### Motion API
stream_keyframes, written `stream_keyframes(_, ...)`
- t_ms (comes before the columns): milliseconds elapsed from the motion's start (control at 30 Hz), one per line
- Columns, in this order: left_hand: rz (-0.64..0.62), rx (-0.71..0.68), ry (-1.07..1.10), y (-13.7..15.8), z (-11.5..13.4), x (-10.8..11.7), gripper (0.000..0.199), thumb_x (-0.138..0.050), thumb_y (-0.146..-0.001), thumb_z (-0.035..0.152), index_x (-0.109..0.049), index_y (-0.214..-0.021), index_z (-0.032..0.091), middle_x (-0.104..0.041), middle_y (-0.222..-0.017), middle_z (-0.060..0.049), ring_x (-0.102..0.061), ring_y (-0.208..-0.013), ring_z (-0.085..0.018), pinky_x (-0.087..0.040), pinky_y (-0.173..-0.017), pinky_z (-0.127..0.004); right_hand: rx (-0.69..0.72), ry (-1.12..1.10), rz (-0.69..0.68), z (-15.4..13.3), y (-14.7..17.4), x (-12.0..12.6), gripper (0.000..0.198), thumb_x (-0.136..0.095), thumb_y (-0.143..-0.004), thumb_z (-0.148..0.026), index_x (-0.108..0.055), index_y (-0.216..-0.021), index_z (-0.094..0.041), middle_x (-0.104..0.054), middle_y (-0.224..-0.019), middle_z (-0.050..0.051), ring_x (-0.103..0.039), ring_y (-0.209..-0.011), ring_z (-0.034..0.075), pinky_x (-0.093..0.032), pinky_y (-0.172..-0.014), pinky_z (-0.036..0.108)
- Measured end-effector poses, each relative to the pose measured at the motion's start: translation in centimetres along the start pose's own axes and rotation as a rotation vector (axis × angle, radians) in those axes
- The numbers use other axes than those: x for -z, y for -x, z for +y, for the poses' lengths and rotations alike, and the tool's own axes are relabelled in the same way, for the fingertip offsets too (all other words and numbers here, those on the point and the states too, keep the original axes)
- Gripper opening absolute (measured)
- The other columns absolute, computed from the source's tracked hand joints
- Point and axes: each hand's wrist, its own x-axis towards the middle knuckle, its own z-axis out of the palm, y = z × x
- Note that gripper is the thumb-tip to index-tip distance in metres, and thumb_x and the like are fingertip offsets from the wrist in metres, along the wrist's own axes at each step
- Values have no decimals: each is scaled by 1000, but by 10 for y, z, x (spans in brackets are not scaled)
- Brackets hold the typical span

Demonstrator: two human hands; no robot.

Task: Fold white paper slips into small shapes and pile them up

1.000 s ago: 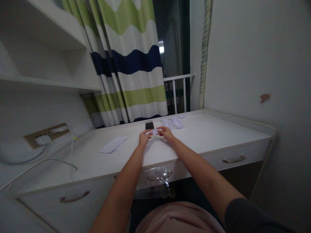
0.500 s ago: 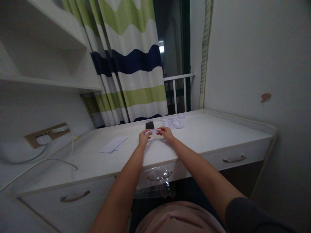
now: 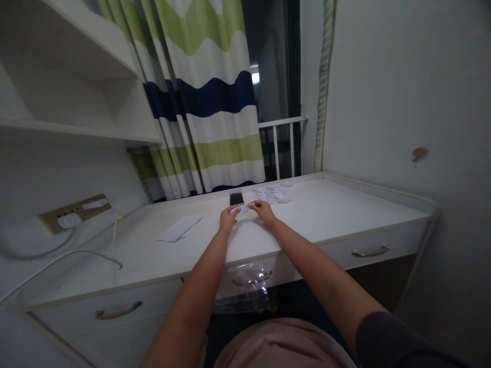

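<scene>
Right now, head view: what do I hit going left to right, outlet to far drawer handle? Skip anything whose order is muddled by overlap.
Outlet → sheets → left hand → held paper → right hand → rightmost drawer handle.

White desk [image 3: 337, 207]; papers [image 3: 178, 228], phone [image 3: 236, 198] atop

Dim, greyish light covers the scene, brightest on the middle of the desk [image 3: 326, 207] and fading toward dark outer corners. A small white glare shows in the dark window [image 3: 270, 61]. Faint, soft shadows lie below the left hand [image 3: 227, 217] and right hand [image 3: 264, 210]; deep shadow fills the space under the desk. The bag [image 3: 249, 294] catches glints. Wide-angle distortion stretches the shelf [image 3: 123, 110] at left. Detail on the paper [image 3: 244, 208] is soft.
</scene>
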Motion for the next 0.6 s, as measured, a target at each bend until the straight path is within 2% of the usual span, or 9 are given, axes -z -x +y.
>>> stream_keyframes(167,-15,-46,-26,-3,-1,0,22,-68,-59,31,-69,-73,15,-63,-68,-4,-53,-60,-12,-38,-47,-19,-12,-53,-6,-1,0,0,17,-58,-69,-31,-63,-61,-16,-52,-50,-4,-46,-52,10,-35,-54,21)
stream_keyframes(300,-6,-12,56,-3,-1,0,20,-70,-56,30,-68,-69,15,-64,-73,-4,-55,-67,-13,-42,-54,-21,-76,-137,6,-4,1,-1,22,-56,-72,-34,-61,-62,-15,-55,-54,-3,-50,-55,10,-38,-54,21)
stream_keyframes(600,-90,27,219,0,3,-2,31,-74,-48,36,-65,-67,13,-61,-68,-3,-55,-63,-12,-47,-63,-26,-123,-230,28,-8,1,-2,38,-56,-66,-53,-59,-60,-15,-58,-56,1,-55,-55,12,-39,-52,23)
